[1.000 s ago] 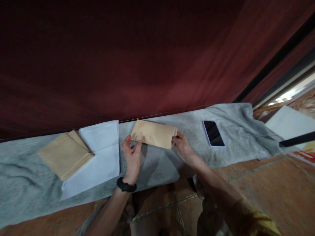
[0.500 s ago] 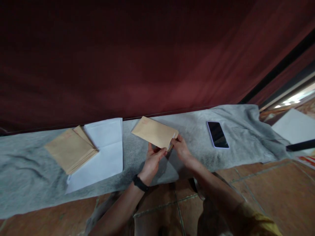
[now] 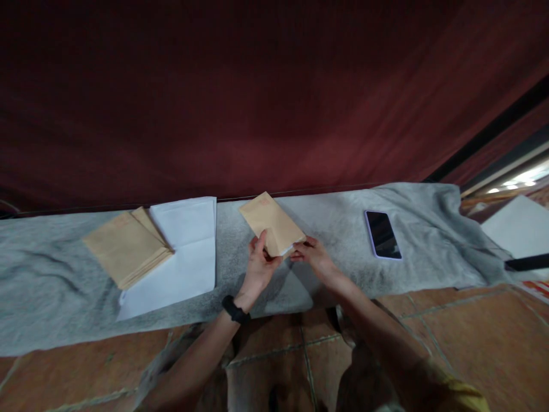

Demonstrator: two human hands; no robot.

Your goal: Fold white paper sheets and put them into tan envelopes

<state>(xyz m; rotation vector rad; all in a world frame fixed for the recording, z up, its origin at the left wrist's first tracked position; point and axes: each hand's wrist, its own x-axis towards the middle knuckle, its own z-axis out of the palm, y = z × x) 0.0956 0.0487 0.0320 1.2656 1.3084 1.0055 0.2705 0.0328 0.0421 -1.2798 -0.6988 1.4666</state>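
Between my two hands is a brown paper envelope (image 3: 273, 221), tilted with its far end up and to the left. White paper (image 3: 286, 250) shows at its near, open end. My left hand (image 3: 259, 263) grips the envelope's left side, thumb on top. At the open end, my right hand (image 3: 314, 257) has its fingers closed on the edge by the white paper. To the left, a stack of brown envelopes (image 3: 126, 246) lies partly on several white paper sheets (image 3: 193, 252).
A grey cloth (image 3: 343, 229) covers the long surface under everything. A phone with a purple edge (image 3: 383, 234) lies on the right. Behind hangs a dark red curtain (image 3: 257, 114). A white panel (image 3: 521, 226) stands at the far right, above the tiled floor (image 3: 480, 332).
The envelope has turned to point more away from me and shifted slightly right. My left thumb has moved from the near edge onto its top face.
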